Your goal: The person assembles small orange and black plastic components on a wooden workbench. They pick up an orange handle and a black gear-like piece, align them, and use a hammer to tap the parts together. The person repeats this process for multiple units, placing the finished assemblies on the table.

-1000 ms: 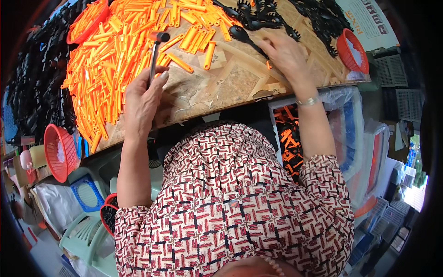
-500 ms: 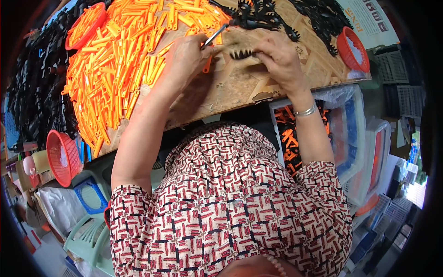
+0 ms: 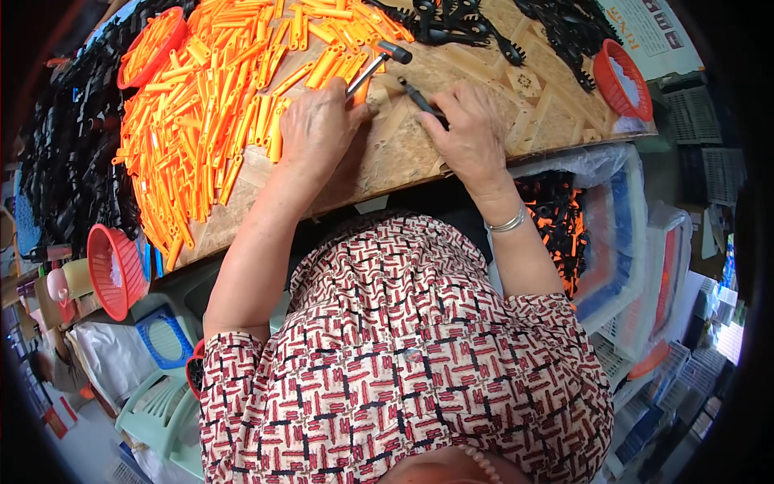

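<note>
My left hand [image 3: 321,127] is closed round a small hammer [image 3: 394,52] with a shiny metal shaft and a dark head, pointing up and to the right over the table. A flat orange strip [image 3: 364,82] shows beside the shaft; whether my fingers touch it I cannot tell. To the right, my right hand [image 3: 470,125] grips a narrow black plastic piece [image 3: 418,100], its tip reaching toward the hammer; the other end is hidden in the fingers. A large heap of orange strips [image 3: 193,121] lies left of my left hand. Black toothed pieces [image 3: 451,22] lie beyond both hands.
Red baskets stand at the table's left edge [image 3: 114,273], far left [image 3: 147,47] and right [image 3: 606,79]. Black parts [image 3: 72,145] pile up at the left. Below the table's right edge, a clear bin [image 3: 617,234] stands near black and orange pieces [image 3: 560,234].
The right hand has moved slightly left and down; the black piece's teeth, visible earlier, no longer show. The left hand has lowered a little, and the hammer's head shows more clearly.
</note>
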Tool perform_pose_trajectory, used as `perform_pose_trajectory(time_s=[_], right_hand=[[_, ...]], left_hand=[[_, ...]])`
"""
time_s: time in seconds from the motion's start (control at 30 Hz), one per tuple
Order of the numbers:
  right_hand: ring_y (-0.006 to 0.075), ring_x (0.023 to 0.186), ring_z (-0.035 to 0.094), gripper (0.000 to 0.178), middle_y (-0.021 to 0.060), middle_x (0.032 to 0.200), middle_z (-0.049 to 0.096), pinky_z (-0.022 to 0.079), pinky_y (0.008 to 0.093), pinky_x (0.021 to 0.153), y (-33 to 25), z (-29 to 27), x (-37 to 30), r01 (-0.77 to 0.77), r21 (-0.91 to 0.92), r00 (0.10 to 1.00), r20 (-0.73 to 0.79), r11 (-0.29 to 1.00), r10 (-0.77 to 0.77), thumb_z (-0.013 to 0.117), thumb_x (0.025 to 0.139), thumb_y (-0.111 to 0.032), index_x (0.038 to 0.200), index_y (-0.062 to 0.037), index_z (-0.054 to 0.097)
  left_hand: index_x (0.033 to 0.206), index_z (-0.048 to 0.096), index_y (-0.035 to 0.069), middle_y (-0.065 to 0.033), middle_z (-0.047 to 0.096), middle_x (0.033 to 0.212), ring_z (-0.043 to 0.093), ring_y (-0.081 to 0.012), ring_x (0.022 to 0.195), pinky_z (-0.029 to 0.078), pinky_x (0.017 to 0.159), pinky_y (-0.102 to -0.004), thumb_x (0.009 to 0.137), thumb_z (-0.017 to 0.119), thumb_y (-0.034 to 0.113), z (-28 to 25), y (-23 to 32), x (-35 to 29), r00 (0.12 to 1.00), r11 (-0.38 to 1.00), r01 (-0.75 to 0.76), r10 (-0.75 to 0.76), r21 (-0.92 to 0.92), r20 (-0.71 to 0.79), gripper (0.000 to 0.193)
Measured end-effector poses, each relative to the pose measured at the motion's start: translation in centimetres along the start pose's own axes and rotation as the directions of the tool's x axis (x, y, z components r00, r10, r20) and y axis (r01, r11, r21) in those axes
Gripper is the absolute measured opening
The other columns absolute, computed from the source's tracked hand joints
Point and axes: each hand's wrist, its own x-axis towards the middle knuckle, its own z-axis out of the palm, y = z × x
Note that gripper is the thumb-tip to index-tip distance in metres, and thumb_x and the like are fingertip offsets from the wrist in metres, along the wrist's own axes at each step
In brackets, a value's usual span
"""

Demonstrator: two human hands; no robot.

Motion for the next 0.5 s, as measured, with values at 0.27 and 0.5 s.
perform_pose_trajectory(time_s=[0.27,0.5], right_hand=[[0.0304,0.092,0.063,0.016,0.0098,0.095,0.065,0.048,0.0425,0.082,0.3,-0.3,0.4,0.009,0.196,0.999,-0.036,0.981,-0.002,0.073,0.085,-0.012,0.098,-0.006,0.067],[0.0332,0.081,0.069,0.014,0.0137,0.086,0.07,0.053,0.0409,0.07,-1.0,-0.6,-0.3,-0.224,0.464,0.965,-0.016,0.857,0.261,0.071,0.091,-0.008,0.105,-0.0059,0.067]], left_hand=[[0.098,0.072,0.0,-0.0207,0.072,0.095,0.069,-0.0382,0.093,0.053,0.081,-0.0481,0.087,0.077,0.031,0.2,-0.9,-0.3,0.999,0.999,0.02,-0.022,-0.039,-0.039,0.033],[0.108,0.073,0.002,-0.0153,0.071,0.083,0.07,-0.0319,0.079,0.054,0.075,-0.0425,0.089,0.077,0.03,-0.1,-2.6,0.1,0.989,0.996,-0.09,0.087,-0.022,-0.123,0.033]])
